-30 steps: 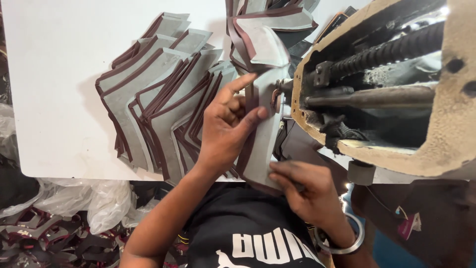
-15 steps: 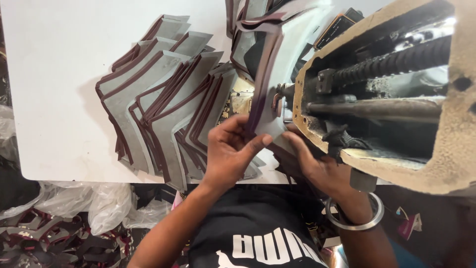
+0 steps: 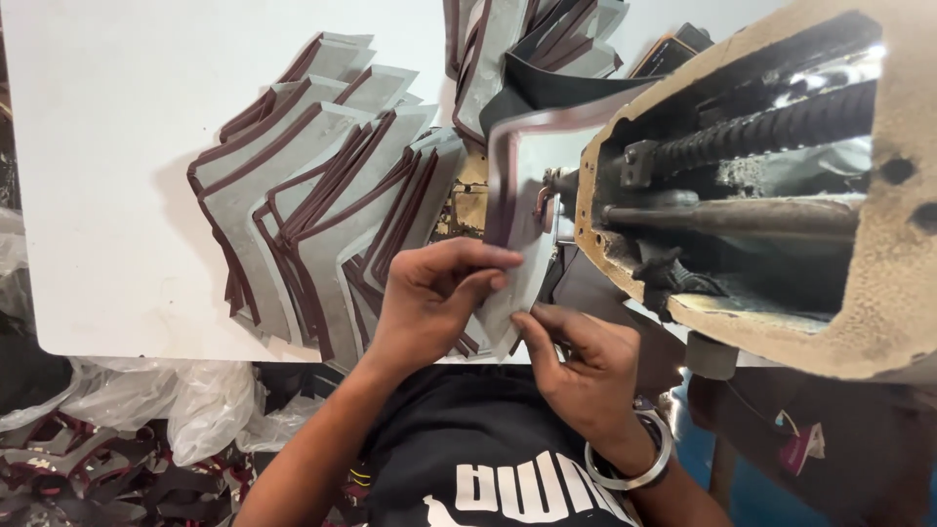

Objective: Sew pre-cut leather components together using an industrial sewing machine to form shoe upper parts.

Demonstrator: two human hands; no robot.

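Both hands clamped on one grey piece (image 3: 527,185) with dark red edging: left hand (image 3: 429,298) pinching its lower part, right hand (image 3: 581,366) gripping its bottom corner. Held beside the sewing machine (image 3: 752,195), not yet stitched. Fanned stack of pieces (image 3: 312,195) waiting left of the left hand on the table (image 3: 107,146).

Grey cut pieces (image 3: 322,185) w/ maroon edging, white table (image 3: 107,146), beige machine (image 3: 878,293), black shirt (image 3: 478,449).

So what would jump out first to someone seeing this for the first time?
Probably both hands at the centre: the left hand and right hand pinch a grey piece with a dark red edge. Left of them, a fan of matching pieces covers the white table. A worn sewing machine fills the right.
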